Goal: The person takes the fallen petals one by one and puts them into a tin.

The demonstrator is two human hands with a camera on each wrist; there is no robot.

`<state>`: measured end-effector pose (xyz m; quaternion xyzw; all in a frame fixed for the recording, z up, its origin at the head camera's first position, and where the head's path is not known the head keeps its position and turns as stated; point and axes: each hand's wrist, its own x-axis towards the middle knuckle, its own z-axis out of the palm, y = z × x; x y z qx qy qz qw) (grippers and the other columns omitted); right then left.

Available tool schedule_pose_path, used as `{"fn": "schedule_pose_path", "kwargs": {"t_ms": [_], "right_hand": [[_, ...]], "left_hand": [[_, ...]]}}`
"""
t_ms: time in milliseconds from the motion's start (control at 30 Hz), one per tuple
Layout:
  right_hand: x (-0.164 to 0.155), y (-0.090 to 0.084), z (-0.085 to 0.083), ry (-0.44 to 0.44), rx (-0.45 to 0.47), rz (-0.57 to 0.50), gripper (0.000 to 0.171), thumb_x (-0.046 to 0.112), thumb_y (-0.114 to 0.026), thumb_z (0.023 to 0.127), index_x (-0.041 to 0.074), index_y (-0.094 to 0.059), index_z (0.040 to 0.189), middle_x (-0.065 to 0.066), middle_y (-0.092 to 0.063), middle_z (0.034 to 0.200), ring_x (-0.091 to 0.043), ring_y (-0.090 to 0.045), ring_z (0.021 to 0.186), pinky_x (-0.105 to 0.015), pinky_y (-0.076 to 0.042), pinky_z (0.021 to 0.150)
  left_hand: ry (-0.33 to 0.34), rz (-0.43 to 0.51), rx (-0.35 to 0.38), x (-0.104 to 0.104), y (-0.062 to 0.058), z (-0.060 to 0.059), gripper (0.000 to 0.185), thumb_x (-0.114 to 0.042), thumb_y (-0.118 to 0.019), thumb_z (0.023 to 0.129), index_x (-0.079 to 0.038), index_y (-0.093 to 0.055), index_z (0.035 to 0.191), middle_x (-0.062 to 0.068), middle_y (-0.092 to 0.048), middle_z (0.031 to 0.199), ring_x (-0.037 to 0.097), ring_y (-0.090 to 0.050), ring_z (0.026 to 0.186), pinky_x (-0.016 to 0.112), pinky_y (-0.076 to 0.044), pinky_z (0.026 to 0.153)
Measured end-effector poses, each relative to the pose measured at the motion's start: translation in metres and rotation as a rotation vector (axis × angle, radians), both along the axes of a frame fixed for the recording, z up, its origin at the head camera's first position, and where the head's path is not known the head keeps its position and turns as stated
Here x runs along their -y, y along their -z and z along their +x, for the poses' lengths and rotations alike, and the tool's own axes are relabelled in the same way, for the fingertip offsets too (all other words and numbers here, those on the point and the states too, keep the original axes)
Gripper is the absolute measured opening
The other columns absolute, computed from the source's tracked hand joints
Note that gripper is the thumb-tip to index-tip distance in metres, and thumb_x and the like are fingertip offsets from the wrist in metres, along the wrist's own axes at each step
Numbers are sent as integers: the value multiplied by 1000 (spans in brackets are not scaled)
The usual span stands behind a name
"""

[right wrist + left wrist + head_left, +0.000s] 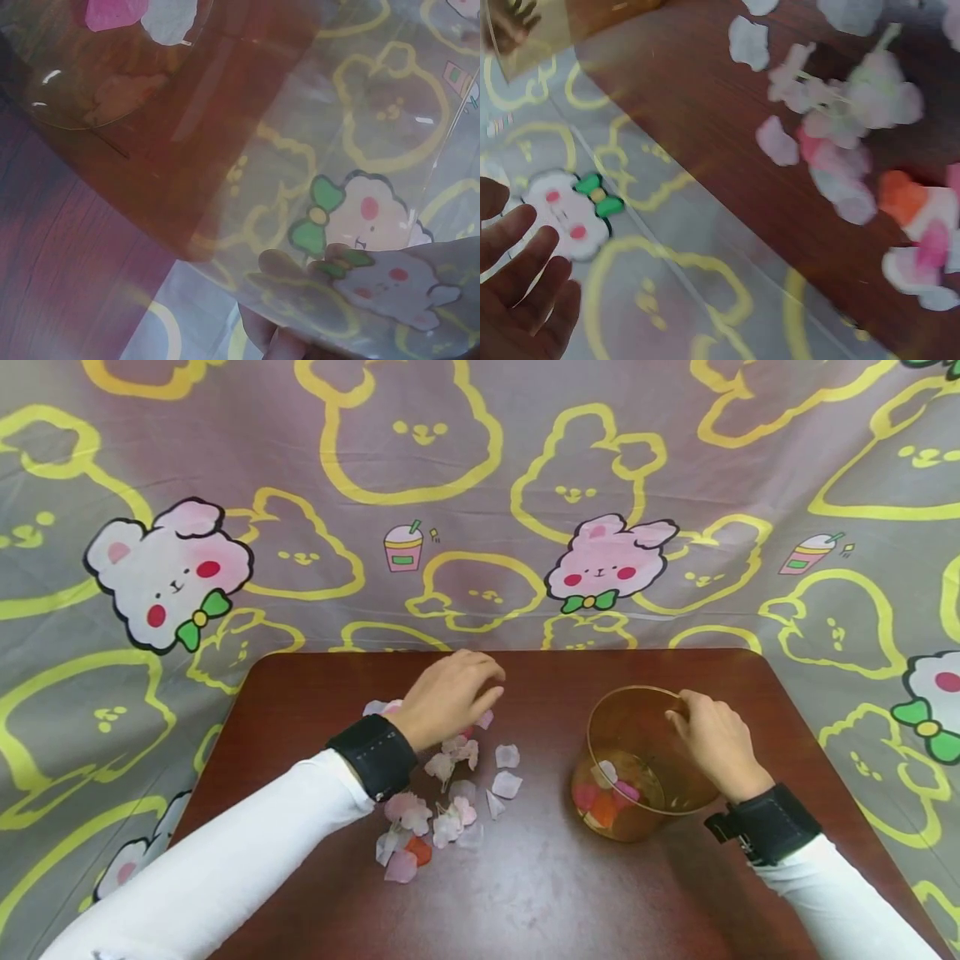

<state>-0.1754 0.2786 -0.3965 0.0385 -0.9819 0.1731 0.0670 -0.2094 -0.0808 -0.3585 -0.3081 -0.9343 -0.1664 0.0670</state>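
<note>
My right hand [716, 739] grips the rim of a see-through amber bucket [637, 832], thumb on the inner side. The bucket leans, its mouth facing up and toward me. Pink, orange and white petals [602, 808] lie at its bottom. In the right wrist view, fingertips [281, 341] show beyond the clear wall. My left hand [453, 693] hovers over loose petals and small artificial blossoms [447, 828], fingers loosely bent. Seen from the left wrist, those fingers [536, 289] are spread apart with nothing between them.
The petals lie scattered on the left half of a dark brown wooden table [525, 902]. Several pale petals [507, 785] sit between the pile and the bucket. A grey cloth [465, 527] with yellow bear outlines hangs behind the table and along its sides.
</note>
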Motion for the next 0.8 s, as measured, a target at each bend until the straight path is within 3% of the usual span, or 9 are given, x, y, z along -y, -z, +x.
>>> {"fn": "schedule_pose_path", "kwargs": {"t_ms": [200,367,467,667,800], "right_hand": [[0,1,-1,-3,-4,1,13,13,-67,96,1,-63,91,-15,-65,73,-31,-60,61,-40,-41,49],[0,1,-2,2,-1,4,13,13,-66,96,2,-63,91,-15,-65,73,-30,-60,60,-40,-41,49],[0,2,-2,1,-3,6,13,13,-67,96,2,-63,91,-15,-66,74,-31,-61,61,-40,-41,49],[0,2,-1,4,7,2,13,14,-66,97,2,-63,90,-13,-64,72,-29,-59,60,-38,-40,49],[0,0,0,6,9,2,14,14,-66,96,2,-63,90,-12,-63,71,-28,-58,59,-37,-38,49]], "left_hand": [[-152,36,143,48,15,3,30,-26,-66,98,-7,-69,121,11,-69,125,27,-64,118,45,-51,104],[-252,46,241,86,40,9,31,-24,-66,97,-5,-68,122,15,-69,125,31,-65,113,51,-52,102],[-308,49,281,107,56,14,31,-22,-67,97,-4,-69,122,17,-69,122,32,-66,103,51,-55,94],[-371,14,330,142,78,25,31,-18,-68,95,-1,-69,121,18,-70,113,24,-59,84,42,-54,74],[-400,-26,369,158,88,31,31,-15,-71,93,1,-68,119,18,-71,108,26,-63,86,45,-56,75]]}}
